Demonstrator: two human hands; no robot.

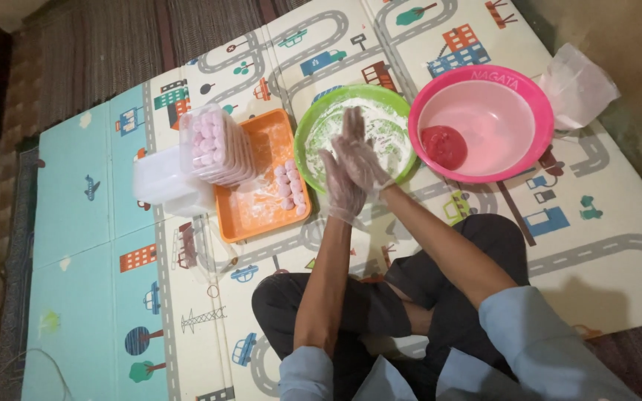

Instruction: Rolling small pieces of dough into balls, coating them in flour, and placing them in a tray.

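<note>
Both my hands wear thin clear plastic gloves. My left hand [342, 186] and my right hand [360, 148] are pressed palm to palm above the near rim of a green bowl [313, 119] dusted with white flour. What lies between the palms is hidden. Right of it, a pink basin [536, 104] holds a lump of red dough [443, 146]. Left of the green bowl, an orange tray [261, 215] carries several small pink balls [291, 186] on a floury surface.
A stack of clear plastic boxes [213, 145] filled with pink balls stands at the tray's left, next to empty clear containers [161, 186]. A crumpled clear plastic bag [577, 85] lies right of the basin. Everything rests on a play mat [83, 252] printed with roads. I sit cross-legged.
</note>
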